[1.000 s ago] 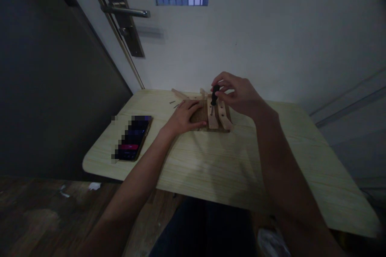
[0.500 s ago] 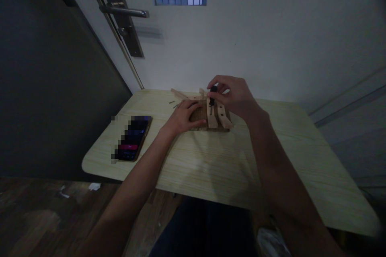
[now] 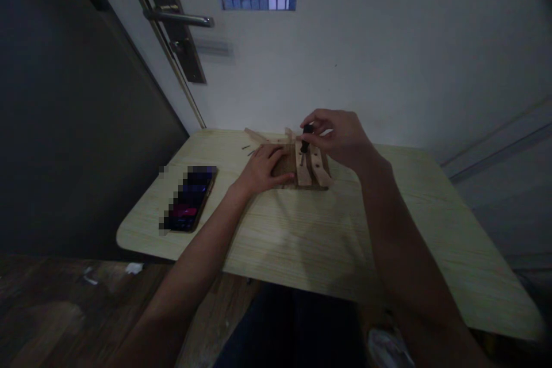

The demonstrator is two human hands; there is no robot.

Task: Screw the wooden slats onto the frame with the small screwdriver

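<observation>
My right hand point(image 3: 334, 133) grips a screwdriver point(image 3: 306, 138) by its black handle, with the shaft pointing down at a pale wooden piece point(image 3: 303, 174). That piece lies on a brown board point(image 3: 285, 165). A second pale wooden piece point(image 3: 319, 172), with dark holes in it, sits just right of the first. My left hand point(image 3: 262, 169) rests on the left part of the board, fingers spread, thumb near the first wooden piece. Whether the screwdriver tip sits in a screw is too small to tell.
Loose screws point(image 3: 246, 147) lie left of the board, and thin wooden pieces point(image 3: 257, 135) lie behind it. A phone point(image 3: 190, 198) rests on the left of the table point(image 3: 276, 241). A white door with a metal handle point(image 3: 185, 18) rises behind the table.
My right hand and the screwdriver have shifted slightly to the right, the hand's pose changing a little. My left hand stays spread on the board.
</observation>
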